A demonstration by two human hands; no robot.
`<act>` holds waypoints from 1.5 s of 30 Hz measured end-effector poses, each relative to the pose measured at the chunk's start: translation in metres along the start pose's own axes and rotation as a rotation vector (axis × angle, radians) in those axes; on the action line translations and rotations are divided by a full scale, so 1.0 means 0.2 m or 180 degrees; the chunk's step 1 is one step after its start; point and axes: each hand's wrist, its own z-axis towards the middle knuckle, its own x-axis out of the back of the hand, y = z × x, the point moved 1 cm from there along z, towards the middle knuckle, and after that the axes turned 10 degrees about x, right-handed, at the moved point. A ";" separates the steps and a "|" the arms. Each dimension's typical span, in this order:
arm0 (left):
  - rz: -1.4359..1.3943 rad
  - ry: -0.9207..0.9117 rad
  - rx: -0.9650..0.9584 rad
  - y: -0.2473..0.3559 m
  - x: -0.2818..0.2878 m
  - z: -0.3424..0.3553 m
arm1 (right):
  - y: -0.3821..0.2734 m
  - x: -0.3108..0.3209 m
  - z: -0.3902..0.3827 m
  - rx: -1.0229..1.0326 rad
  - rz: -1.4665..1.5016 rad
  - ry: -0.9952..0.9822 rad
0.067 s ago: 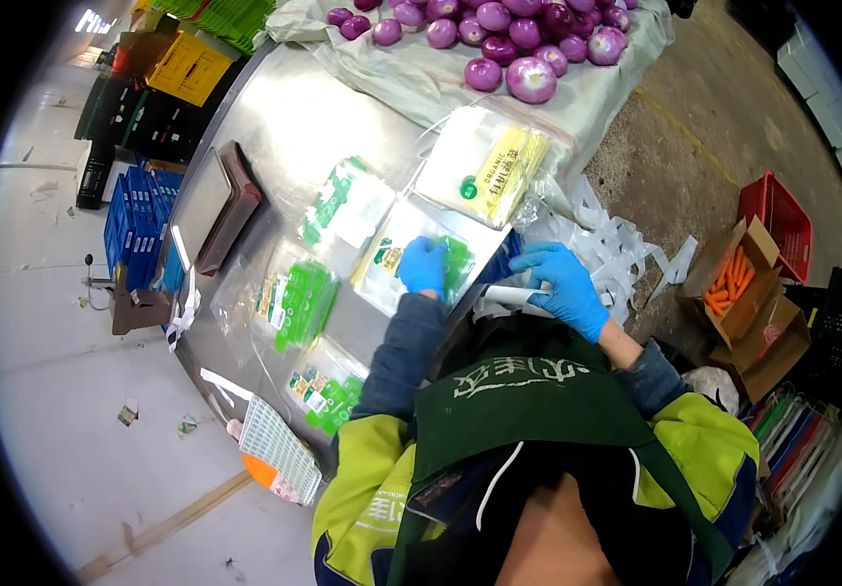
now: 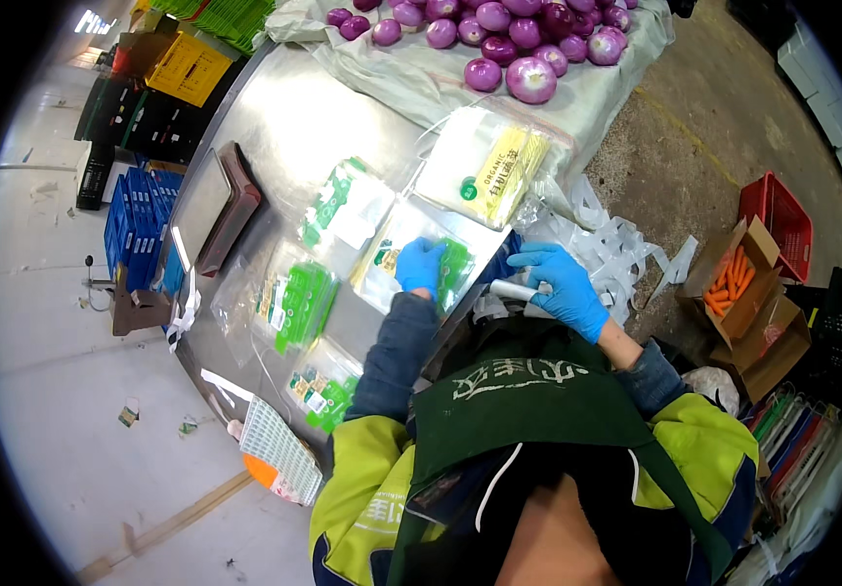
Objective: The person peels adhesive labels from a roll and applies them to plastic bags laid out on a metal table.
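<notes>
My left hand [image 2: 421, 266], in a blue glove, rests on a clear plastic bag with green print [image 2: 455, 259], on a pale flat stack at the table's near edge. Its fingers are bent together and point away from me; what they pinch, if anything, is hidden. To the right, my right hand [image 2: 569, 291], gloved in blue too, is closed on a white strip [image 2: 513, 290] that looks like label backing. Left of the stack lie more printed bags: one pile [image 2: 296, 298], another [image 2: 325, 386] nearer me, and one [image 2: 348, 203] farther off.
Bags with a yellow panel [image 2: 499, 166] lie beyond the stack. Red onions [image 2: 531, 78] are heaped on a pale cloth at the far end. Tangled white strips [image 2: 602, 239] hang at right, near a carton of carrots [image 2: 731, 278] and a red crate [image 2: 778, 227]. A brown-edged tray [image 2: 231, 210] sits left.
My left hand has shifted very slightly left over the bag. The white strip in my right hand has tilted a little; that hand has barely moved.
</notes>
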 end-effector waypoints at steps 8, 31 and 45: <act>0.2185 0.1914 -0.0648 0.22 0.59 0.32 | 0.00 -0.07 -0.03 -0.1021 0.0508 -0.0027; 0.0944 0.1010 0.0309 -0.12 0.23 -0.09 | 0.00 0.01 0.10 0.0687 -0.0250 0.0035; 0.0040 -0.0611 0.0174 -0.02 0.11 0.06 | 0.07 0.01 -0.07 0.0020 0.0004 -0.0067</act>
